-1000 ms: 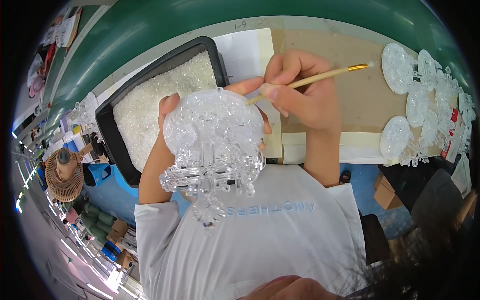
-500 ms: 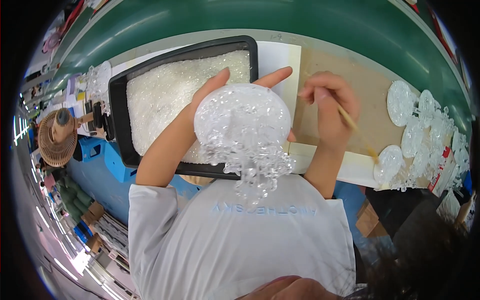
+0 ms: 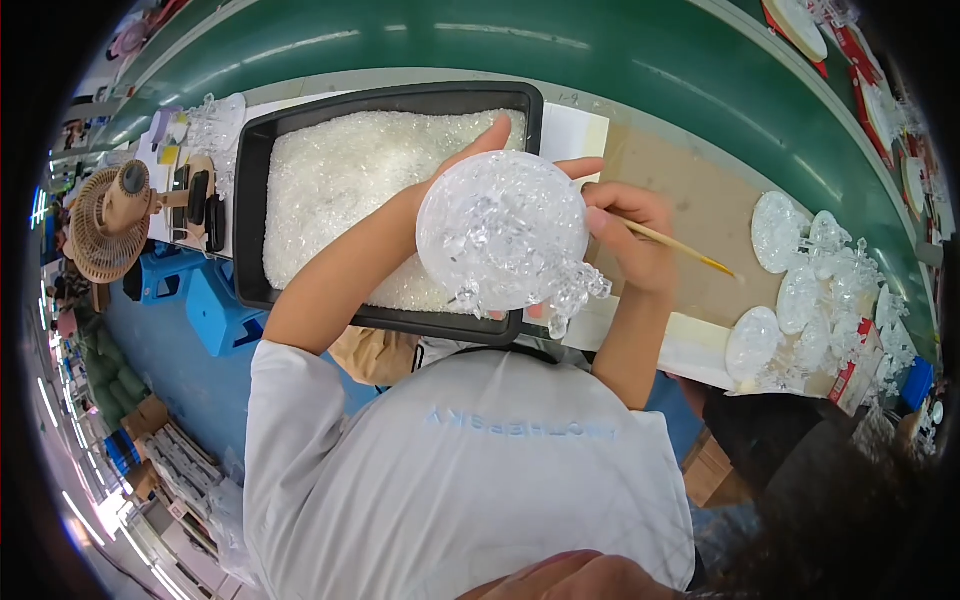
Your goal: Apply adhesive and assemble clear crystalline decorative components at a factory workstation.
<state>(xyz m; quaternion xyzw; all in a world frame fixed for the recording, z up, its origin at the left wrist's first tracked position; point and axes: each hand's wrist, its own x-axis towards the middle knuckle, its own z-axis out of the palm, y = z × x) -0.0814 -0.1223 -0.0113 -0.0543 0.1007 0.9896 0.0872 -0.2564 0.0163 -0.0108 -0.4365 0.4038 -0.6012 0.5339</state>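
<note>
The left hand (image 3: 478, 149) grips a clear round ornament (image 3: 503, 222) by the black tray (image 3: 251, 205); the right hand (image 3: 642, 232) pinches a thin brush (image 3: 682, 246).

L hand (image 3: 478, 147) holding — thumb + index extended, palm hidden. R hand (image 3: 642, 258) — fingers curled, pinch grip w/ thumb. Forearms (image 3: 345, 265) bare.

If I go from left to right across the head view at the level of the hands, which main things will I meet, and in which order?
Fan, black tray, held clear piece, right hand, brush, other clear pieces.
</note>
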